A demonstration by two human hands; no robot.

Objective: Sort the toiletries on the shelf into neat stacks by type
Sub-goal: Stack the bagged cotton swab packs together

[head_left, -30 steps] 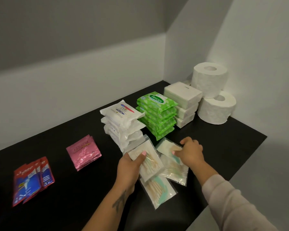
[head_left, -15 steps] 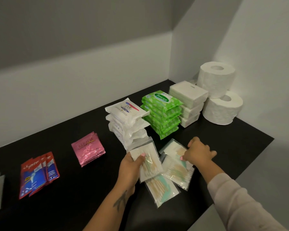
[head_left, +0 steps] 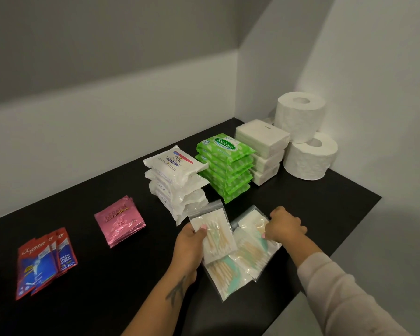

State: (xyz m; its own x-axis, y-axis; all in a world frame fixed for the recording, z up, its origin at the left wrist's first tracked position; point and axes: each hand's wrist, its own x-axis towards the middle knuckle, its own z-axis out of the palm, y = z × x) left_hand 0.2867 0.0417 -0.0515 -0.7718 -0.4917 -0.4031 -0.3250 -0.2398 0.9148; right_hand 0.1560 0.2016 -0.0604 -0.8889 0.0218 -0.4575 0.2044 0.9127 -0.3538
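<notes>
Matte black shelf point(head_left: 301, 195). Left hand point(head_left: 188, 248) grips a clear crinkly cotton-swab bag point(head_left: 214, 234), flat and rectangular, thumb curled on top, fingers hidden under it. Bag sits just in front of the white soft-pack wipes stack point(head_left: 176, 180). Right hand point(head_left: 285, 226), fingers curled, pinches a second clear swab bag point(head_left: 249, 221) lying right of that stack; two more glossy bags overlap beneath. Green wipes stack point(head_left: 224, 166) just right of the white stack; paper rolls point(head_left: 301, 117) further right; pink foil sachets point(head_left: 119, 220) left.

Dim, soft light (wide-angle bending at edges), slight blur.
</notes>
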